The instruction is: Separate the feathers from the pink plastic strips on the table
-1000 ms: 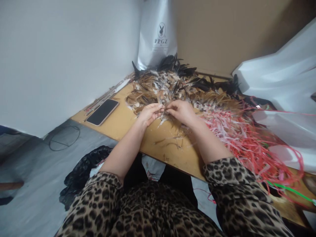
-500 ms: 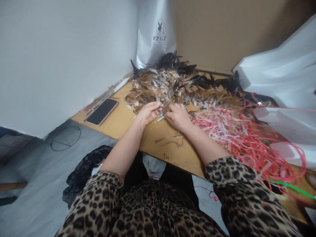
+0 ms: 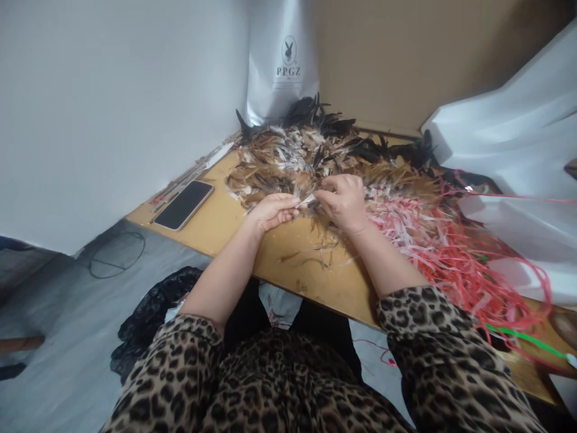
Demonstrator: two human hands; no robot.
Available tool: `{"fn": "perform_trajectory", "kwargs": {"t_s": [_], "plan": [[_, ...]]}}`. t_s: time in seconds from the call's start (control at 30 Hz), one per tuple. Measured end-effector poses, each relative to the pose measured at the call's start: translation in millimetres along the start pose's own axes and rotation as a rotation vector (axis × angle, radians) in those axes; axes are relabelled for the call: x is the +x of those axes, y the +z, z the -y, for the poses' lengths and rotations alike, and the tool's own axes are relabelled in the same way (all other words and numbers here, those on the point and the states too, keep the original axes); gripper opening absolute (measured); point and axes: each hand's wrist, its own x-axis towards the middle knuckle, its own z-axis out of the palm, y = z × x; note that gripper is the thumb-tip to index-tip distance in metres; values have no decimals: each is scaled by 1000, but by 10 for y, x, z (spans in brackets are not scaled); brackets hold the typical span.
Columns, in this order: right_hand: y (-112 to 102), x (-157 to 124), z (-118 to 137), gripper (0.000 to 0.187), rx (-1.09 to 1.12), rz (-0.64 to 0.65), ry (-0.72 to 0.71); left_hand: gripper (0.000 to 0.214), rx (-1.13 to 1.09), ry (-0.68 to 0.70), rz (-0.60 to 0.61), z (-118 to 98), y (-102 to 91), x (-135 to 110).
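My left hand (image 3: pixel 276 211) is closed in a pinch on a small feather (image 3: pixel 307 199), whose pale end sticks out to the right of the fingertips. Just right of it, my right hand (image 3: pixel 345 201) is also closed, thumb and forefinger together close to the feather's free end; whether it grips that end or something else I cannot make out. Behind both hands lies a large heap of brown, white and black feathers (image 3: pixel 270 153). Several thin loose feathers (image 3: pixel 322 255) are scattered on the wooden table (image 3: pixel 279 255) in front of my hands.
A phone (image 3: pixel 184 205) lies at the table's left. Red and pink plastic strips (image 3: pixel 451 258) pile up at the right with a green strip (image 3: pixel 527 340). A white printed bag (image 3: pixel 283 66) stands behind the feathers. A black plastic bag (image 3: pixel 153 313) is on the floor.
My right hand has moved right and slightly up, away from my left hand, widening the gap between them. A pale feather end now shows between them. The camera view has shifted slightly.
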Motion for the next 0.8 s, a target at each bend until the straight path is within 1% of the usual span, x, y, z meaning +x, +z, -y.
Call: {"fn": "perform_trajectory", "kwargs": {"t_s": [0.13,0.23,0.27,0.33,0.4,0.43,0.5,0.6,0.67,0.8], "plan": [[6,-4,51,20,11,4,-7,14,40,-17,33,5,39,-22],[12,-10,70,17,72,-40,41,14,50,11,-3,16,63,-17],[19,-9,72,17,107,-76,86,15,50,41,-26,17,71,-12],[42,2,75,18,226,-161,224,15,48,123,-81,13,86,0],[73,27,93,20,431,-195,398,16,58,203,-144,1,102,13],[90,43,110,22,560,-178,488,16,69,234,-175,-4,109,18],[123,77,163,26,825,-96,665,16,97,282,-221,-10,121,26],[158,115,265,31,1113,12,887,17,144,332,-228,7,136,32],[173,126,321,33,1226,36,963,18,177,348,-199,28,144,33],[200,128,358,30,1338,0,970,20,207,314,-156,51,148,30]]}}
